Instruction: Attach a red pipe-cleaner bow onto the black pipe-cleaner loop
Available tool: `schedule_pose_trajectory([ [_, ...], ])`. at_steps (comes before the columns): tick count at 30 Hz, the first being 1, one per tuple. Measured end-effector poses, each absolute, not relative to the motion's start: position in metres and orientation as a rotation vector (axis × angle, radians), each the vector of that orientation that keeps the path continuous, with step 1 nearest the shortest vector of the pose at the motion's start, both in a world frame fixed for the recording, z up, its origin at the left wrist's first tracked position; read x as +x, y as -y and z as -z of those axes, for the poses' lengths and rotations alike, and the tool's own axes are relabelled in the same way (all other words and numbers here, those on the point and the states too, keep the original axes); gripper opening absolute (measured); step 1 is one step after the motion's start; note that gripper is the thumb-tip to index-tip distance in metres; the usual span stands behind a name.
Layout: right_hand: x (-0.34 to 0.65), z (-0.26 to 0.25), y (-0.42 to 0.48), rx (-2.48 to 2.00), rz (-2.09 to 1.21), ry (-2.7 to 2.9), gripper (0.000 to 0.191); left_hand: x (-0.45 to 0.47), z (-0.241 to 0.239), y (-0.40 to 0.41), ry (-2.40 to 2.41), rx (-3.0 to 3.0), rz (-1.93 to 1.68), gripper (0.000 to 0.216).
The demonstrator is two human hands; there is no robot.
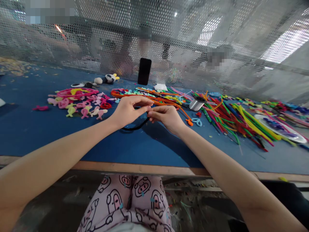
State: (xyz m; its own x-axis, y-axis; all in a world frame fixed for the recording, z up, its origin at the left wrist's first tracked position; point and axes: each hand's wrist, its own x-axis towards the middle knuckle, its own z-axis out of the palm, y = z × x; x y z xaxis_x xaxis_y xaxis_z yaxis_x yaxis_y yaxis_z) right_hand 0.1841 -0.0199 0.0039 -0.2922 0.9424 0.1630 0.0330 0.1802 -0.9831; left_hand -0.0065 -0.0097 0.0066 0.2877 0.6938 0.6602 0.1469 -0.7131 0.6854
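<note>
Two hands (127, 111) (167, 120) pinch seemingly one black strand (137, 128).

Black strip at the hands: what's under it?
Under the black strip, blue tabletop shows along its curve. The left hand and right hand hide what's under the rest.

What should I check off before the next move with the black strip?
1. Black strip in hand: ok. Fingers of the left hand and right hand pinch it, and its curve shows below them.
2. Strip ends joined: cannot tell. The fingers cover that spot.
3. Small twisted shapes apart from the hands: ok. They lie to the left of the left hand.
4. Wire spool apart from the hands: ok. It sits beyond the right hand, to its right.
5. Loose strips sorted by colour: not ok. Red, green and yellow lie mixed on the right.
</note>
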Motion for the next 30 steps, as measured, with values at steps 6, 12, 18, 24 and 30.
schedule_pose_trajectory([
  [6,0.1827,-0.0042,0.0217,-0.958,-1.272,1.603,0.024,-0.007,-0.0072,0.0088,-0.768,2.083,-1.44,0.018],
  [12,0.1824,-0.0035,0.0217,-0.947,-1.313,1.602,0.025,-0.0066,-0.006,0.007,-0.754,2.055,-1.454,0.019],
  [18,0.1825,-0.0026,0.0204,-0.968,-1.262,1.631,0.032,-0.0086,-0.0081,0.0052,-0.825,2.018,-1.483,0.036],
  [24,0.1837,-0.0025,0.0189,-0.985,-1.271,1.587,0.034,-0.0111,-0.0107,0.0044,-1.112,2.18,-1.264,0.015],
  [30,0.1842,-0.0036,0.0189,-1.017,-1.33,1.489,0.031,-0.0107,-0.0055,0.0039,-1.059,2.308,-1.224,0.017],
])
